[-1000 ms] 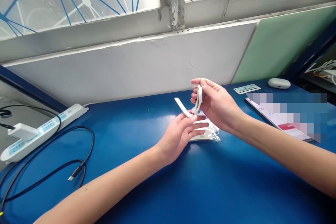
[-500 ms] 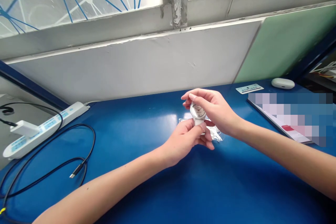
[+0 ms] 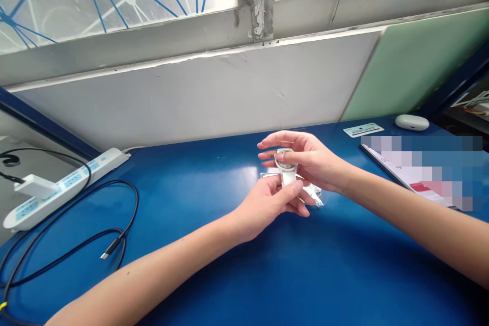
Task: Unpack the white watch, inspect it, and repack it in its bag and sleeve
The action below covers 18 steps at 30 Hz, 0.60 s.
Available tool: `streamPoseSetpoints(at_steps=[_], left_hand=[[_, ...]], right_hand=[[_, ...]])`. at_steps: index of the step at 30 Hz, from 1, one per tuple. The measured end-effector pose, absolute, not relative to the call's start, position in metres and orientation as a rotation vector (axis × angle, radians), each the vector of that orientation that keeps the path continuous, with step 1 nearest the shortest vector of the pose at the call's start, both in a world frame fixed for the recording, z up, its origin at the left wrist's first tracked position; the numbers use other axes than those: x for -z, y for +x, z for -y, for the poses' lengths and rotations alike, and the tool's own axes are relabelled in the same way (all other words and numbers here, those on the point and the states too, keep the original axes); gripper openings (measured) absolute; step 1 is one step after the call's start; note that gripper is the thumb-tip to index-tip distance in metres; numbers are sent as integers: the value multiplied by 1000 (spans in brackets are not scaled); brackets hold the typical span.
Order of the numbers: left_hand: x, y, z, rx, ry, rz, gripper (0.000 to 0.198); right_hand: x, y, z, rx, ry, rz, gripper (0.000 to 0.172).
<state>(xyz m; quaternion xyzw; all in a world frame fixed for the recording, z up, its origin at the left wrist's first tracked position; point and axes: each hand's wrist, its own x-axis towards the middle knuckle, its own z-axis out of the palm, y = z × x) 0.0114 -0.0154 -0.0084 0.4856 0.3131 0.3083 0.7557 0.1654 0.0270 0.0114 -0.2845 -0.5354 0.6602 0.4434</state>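
A white wristwatch [image 3: 289, 177] with a round face is held up over the blue table. My left hand [image 3: 267, 205] pinches its lower strap between thumb and fingers. On the upper part, my right hand [image 3: 319, 162] lays its thumb across the dial, while its other fingers reach out to the left, some passing behind the watch. The thumb covers part of the face, and the far end of the strap is hidden. Beneath the hands lies a crumpled clear plastic wrapper [image 3: 315, 196], mostly covered by them.
On the left of the blue table [image 3: 214, 275] are a white power strip [image 3: 72, 183] with a plugged-in adapter [image 3: 36, 187] and a looped black cable [image 3: 135, 209]. At right lie a card [image 3: 362, 130], a white earbud case [image 3: 411, 122] and a partly blurred booklet [image 3: 424, 188]. A wall stands behind.
My right thumb has slid down from the top of the watch onto its dial, and the right fingers have spread further left. The watch face is tilted back more. My left hand keeps its hold.
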Motion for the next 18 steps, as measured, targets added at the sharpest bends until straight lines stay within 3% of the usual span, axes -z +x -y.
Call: streamPoseSetpoints(at_steps=[8, 18], left_hand=[[12, 13, 16, -741, 1050, -716, 46], [7, 13, 21, -752, 1064, -660, 49]], right_hand=[[-23, 164, -26, -1814, -737, 991, 27], [-34, 164, -23, -2061, -736, 896, 56]])
